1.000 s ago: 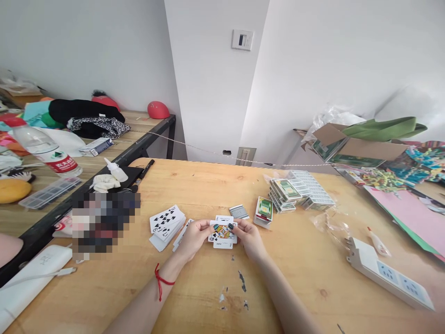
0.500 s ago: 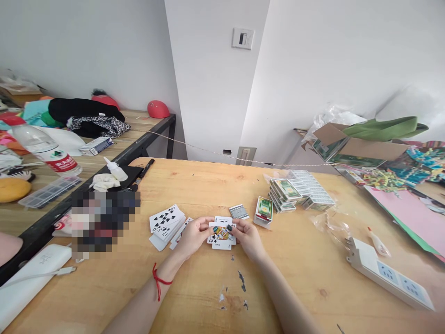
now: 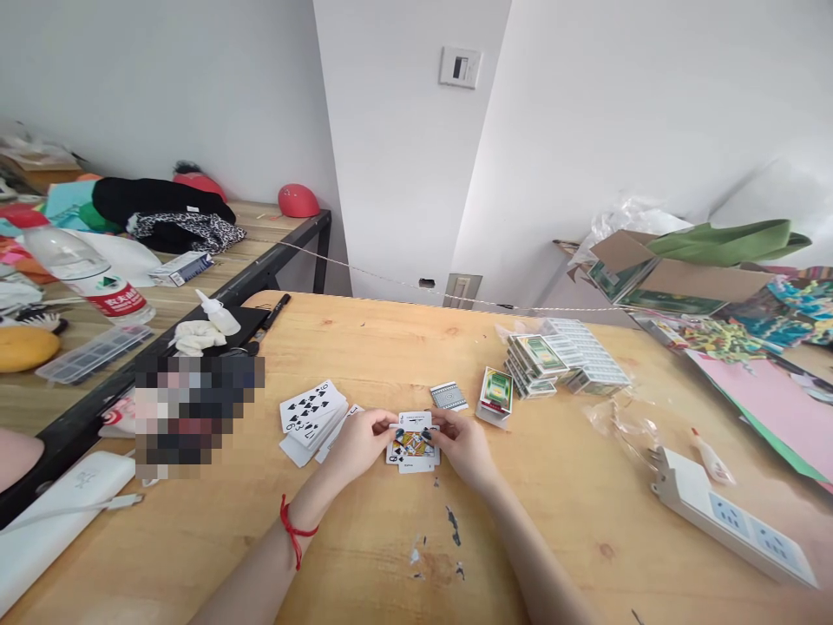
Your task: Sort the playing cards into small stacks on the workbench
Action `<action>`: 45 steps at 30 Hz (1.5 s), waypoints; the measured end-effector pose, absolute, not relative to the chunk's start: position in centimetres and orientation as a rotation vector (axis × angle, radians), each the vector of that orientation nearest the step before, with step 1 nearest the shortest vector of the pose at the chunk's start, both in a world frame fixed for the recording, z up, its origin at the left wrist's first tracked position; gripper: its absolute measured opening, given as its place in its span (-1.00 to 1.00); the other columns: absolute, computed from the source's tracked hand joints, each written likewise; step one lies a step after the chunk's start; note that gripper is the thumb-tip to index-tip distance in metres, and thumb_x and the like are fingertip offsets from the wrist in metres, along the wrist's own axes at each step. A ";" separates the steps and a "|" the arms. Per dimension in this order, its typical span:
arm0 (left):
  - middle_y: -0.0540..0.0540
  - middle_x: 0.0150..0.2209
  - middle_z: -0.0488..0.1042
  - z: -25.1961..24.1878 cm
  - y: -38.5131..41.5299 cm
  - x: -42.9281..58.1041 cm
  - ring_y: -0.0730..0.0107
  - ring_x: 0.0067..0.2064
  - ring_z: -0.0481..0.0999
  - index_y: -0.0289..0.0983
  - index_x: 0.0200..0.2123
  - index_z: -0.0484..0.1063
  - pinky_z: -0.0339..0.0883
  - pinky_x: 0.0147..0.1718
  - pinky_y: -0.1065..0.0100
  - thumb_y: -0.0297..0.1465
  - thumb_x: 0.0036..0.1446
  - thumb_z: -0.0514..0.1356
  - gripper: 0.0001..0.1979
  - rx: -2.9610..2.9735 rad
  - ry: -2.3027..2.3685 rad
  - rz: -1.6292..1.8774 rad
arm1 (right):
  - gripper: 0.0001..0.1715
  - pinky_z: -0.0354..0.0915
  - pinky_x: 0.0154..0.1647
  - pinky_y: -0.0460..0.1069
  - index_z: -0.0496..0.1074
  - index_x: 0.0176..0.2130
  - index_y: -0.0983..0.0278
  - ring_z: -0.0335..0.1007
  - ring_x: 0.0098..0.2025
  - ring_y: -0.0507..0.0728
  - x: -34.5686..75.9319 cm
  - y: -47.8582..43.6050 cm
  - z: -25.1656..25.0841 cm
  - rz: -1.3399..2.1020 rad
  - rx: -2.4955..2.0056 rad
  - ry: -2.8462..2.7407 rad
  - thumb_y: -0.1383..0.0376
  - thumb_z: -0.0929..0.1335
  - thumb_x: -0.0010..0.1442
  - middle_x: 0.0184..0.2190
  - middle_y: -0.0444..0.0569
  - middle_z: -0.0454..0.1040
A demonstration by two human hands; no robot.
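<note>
My left hand [image 3: 357,444] and my right hand [image 3: 461,443] together hold a small bunch of playing cards [image 3: 410,444] face up just above the wooden table [image 3: 586,521]; a queen shows on top. A fanned pile of cards [image 3: 311,411] with a nine of spades uppermost lies left of my left hand. Just beyond my right hand rest a single face-down card [image 3: 448,396] and a green card box [image 3: 495,396].
Stacks of green card boxes [image 3: 560,354] sit at the back right, a white power strip [image 3: 732,526] and a small glue bottle [image 3: 711,456] at the right. A blurred patch [image 3: 195,408], a white gadget [image 3: 58,521] and a cluttered second table [image 3: 97,286] lie left.
My hands and the held cards have drawn slightly closer together; the top cards have shifted a little. Nothing else on the table has moved.
</note>
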State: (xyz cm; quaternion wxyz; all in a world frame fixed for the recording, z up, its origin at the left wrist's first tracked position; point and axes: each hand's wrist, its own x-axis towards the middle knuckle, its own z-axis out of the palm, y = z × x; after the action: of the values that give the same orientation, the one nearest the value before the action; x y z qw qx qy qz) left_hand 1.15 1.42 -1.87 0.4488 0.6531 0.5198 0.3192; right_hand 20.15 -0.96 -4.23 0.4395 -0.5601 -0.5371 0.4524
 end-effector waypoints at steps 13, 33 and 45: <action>-0.07 -0.21 0.39 -1.7 0.7 1.1 0.24 -0.11 0.32 -0.16 -0.14 0.38 0.20 -0.12 0.23 -0.48 -0.06 0.18 -0.66 2.177 1.387 0.686 | -0.70 0.23 -0.45 -0.07 0.44 -0.24 0.27 0.25 -0.51 0.04 20.4 -1.0 -3.3 0.880 -1.522 -1.672 0.40 0.28 -0.04 -0.47 -0.10 0.38; -0.02 -0.25 0.37 -1.4 0.9 0.6 0.30 -0.16 0.30 -0.12 -0.23 0.43 0.19 -0.16 0.25 -0.38 0.01 0.18 -0.80 2.354 1.237 0.624 | -0.82 0.20 -0.46 -0.08 0.46 -0.38 0.27 0.23 -0.48 0.04 20.4 -1.5 -2.8 0.796 -1.519 -1.714 0.37 0.27 0.00 -0.43 -0.06 0.34; -0.02 -0.22 0.37 -1.7 1.0 0.4 0.28 -0.12 0.30 -0.11 -0.18 0.38 0.17 -0.13 0.23 -0.40 -0.02 0.20 -0.73 2.340 1.246 0.610 | -0.86 0.20 -0.47 -0.09 0.44 -0.40 0.28 0.21 -0.50 0.02 20.5 -1.5 -2.8 0.803 -1.520 -1.740 0.36 0.28 -0.01 -0.45 -0.07 0.33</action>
State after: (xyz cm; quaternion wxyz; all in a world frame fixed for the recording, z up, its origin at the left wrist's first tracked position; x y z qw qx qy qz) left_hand 0.44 1.02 -1.69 0.2092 0.8412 0.4478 0.2192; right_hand 20.52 -1.47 -2.84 0.3408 -0.5843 -0.6687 0.3088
